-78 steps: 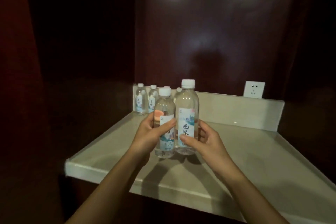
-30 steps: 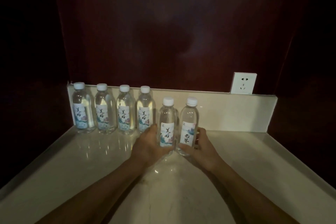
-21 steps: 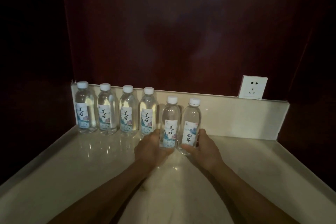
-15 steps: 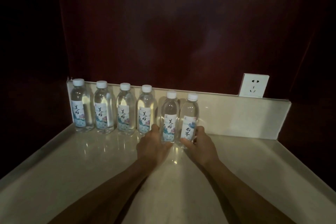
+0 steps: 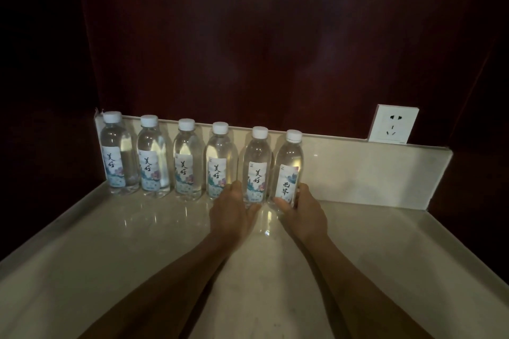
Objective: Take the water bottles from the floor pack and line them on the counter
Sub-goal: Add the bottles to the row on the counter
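item: six water bottles, clear, white caps, printed labels, all upright in one row along the back edge of the desk (image 5: 137, 250), just in front of its low upstand.

positions: four bottles run from the back left corner rightward: first (image 5: 117, 155), second (image 5: 152, 158), third (image 5: 187, 161), fourth (image 5: 220, 162). fifth bottle (image 5: 257, 166) and sixth bottle (image 5: 288, 169) stand next, close together, near the middle of the back edge. gap between fourth and fifth looks slightly wider than the others.

key relation: each held bottle stands directly ahead of its hand, toward the back edge, long axis vertical, base on or just at the desk surface; contact with the surface cannot be told for certain. left hand is nearer the fifth, right hand nearer the sixth.

left hand (image 5: 232, 212): curled around the lower part of the fifth bottle, thumb across its front, fingers hidden behind.

right hand (image 5: 305, 210): curled around the lower part of the sixth bottle, thumb on the label side, fingers wrapping the right flank.

judgement: placement step close to finished; letting go without tipping is what remains for this pair.

other: wall socket (image 5: 393, 124) above the upstand toward the back right corner. floor pack out of view.
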`<move>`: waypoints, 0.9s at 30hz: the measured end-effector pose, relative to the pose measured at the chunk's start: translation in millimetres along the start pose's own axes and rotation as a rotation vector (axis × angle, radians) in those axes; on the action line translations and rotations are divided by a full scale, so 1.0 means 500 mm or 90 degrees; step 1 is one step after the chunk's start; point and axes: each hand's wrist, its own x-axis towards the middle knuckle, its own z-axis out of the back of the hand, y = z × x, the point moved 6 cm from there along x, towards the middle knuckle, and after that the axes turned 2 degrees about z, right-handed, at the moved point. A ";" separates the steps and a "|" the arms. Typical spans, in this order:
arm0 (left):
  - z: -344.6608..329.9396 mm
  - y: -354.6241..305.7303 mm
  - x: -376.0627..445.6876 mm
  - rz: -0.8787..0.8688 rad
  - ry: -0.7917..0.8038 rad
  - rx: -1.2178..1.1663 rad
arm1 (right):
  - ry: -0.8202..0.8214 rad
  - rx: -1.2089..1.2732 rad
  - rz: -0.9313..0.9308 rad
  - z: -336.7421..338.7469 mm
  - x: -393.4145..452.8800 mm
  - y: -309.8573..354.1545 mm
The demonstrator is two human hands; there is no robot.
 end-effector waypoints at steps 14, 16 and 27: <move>-0.012 -0.014 0.004 0.044 0.015 0.006 | -0.008 -0.019 0.002 0.002 0.001 -0.001; -0.015 -0.014 0.003 0.046 0.016 0.003 | -0.012 -0.026 0.000 0.002 0.003 -0.002; -0.005 -0.029 -0.005 0.050 0.029 0.024 | -0.009 -0.083 0.004 -0.005 0.010 -0.016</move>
